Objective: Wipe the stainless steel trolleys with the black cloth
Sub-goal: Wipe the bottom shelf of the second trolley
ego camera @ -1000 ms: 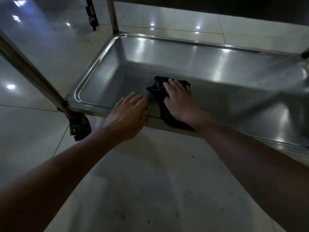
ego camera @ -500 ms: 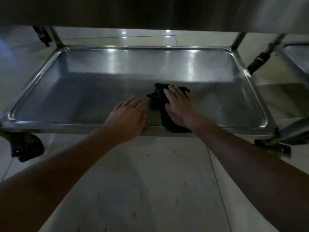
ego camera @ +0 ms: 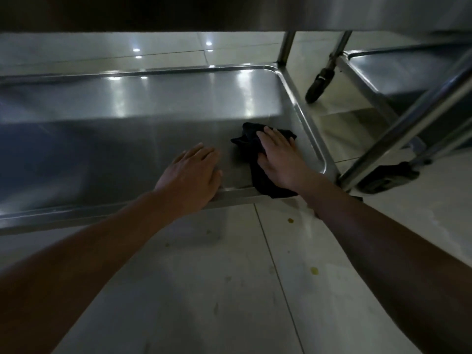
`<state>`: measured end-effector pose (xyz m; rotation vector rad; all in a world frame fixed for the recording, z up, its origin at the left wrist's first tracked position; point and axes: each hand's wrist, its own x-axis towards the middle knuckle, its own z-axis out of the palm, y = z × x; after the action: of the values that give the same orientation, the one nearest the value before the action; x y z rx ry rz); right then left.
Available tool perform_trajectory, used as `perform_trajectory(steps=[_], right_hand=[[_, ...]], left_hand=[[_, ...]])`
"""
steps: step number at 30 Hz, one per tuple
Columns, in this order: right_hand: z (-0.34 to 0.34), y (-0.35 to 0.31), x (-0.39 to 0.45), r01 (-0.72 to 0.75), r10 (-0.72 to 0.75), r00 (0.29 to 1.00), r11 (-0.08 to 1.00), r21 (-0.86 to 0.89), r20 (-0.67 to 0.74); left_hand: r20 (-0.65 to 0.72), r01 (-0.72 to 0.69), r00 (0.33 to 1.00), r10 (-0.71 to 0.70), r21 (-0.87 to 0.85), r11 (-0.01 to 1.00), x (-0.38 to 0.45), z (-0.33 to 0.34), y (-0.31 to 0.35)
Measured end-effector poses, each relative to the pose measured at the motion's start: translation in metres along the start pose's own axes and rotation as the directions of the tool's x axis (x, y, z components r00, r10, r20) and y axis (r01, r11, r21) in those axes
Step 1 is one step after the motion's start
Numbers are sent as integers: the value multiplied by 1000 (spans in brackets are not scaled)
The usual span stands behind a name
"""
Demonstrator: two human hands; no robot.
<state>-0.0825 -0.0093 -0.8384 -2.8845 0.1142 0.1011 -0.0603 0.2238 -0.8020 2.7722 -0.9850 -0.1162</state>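
The bottom shelf of a stainless steel trolley [ego camera: 127, 118] fills the left and middle of the head view, under the dark edge of the shelf above. A crumpled black cloth [ego camera: 251, 140] lies near the shelf's front right corner and hangs over the front rim. My right hand [ego camera: 279, 159] presses flat on the cloth with straight fingers. Just left of it, my left hand [ego camera: 192, 175] rests flat on the front rim, fingers straight and empty.
A second steel trolley [ego camera: 398, 75] stands close on the right, with a black castor [ego camera: 319, 85] and slanted legs. Another castor [ego camera: 385, 181] sits at the near right corner. Pale floor tiles [ego camera: 229, 290] with small yellow spots lie below.
Both hands and the cloth have slid rightward along the shelf, from near its left end to its front right corner. The neighbouring trolley has come into view.
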Motion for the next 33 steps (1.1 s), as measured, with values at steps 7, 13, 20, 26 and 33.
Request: perform_trajectory(steps=[7,13,20,26,33], right_hand=[[-12,49,-16,-114,112,992,993,-37,-63],[-12,60,3,-156,150,981,987,-47,-121],[-16,66,46,-244,232,952,969,-38,-200],[-25,65,87,-257,253,951,966,-1,-178],[-24,40,107,-208,201,973,977,-48,-114]], left_hand=[[-26,-71,997,70,-52,996,26,10,38],[-25,-92,996,90,-64,994,48,16,50],[-28,-83,996,80,-101,991,66,23,38],[-35,-104,994,101,-83,991,69,21,23],[-53,-72,996,68,-65,995,67,14,-9]])
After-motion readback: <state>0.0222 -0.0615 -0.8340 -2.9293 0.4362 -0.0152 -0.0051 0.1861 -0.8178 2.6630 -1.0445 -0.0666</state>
